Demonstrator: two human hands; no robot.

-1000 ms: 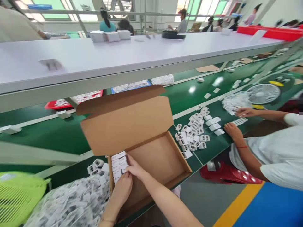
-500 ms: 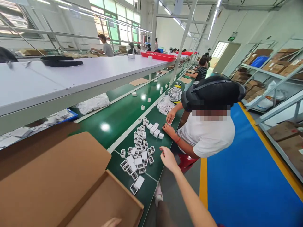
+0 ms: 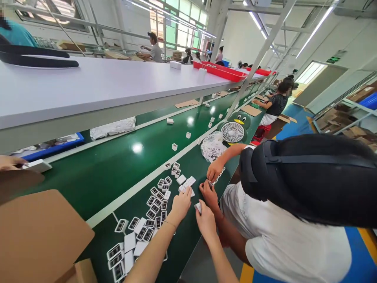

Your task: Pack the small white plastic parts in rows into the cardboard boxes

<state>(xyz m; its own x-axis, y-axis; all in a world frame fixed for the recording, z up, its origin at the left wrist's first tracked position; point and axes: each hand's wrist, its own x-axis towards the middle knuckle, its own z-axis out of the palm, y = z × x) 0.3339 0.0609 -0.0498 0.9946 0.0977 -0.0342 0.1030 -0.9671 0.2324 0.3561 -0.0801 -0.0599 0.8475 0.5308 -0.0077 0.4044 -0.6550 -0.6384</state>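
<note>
Evidently the right hand (image 3: 206,222) holds a small white block (image 3: 198,207) between thumb and fingers, just above the near edge of the green counter (image 3: 183,243). Fingers half bent, the left hand (image 3: 182,204) reaches over to a little cluster of white blocks (image 3: 190,181), its fingertips on or right at the nearest ones; whether it grips one I can't quite tell, as the hand covers them. Left of that cluster, open-faced white casings (image 3: 154,208) lie spread along the counter, some beneath the left forearm. An open cardboard box (image 3: 44,232) stands at lower left. Beyond the cluster, near a clear bag of parts (image 3: 212,147) and a round fan (image 3: 232,132), a co-worker's hands (image 3: 209,195) work close together.
</note>
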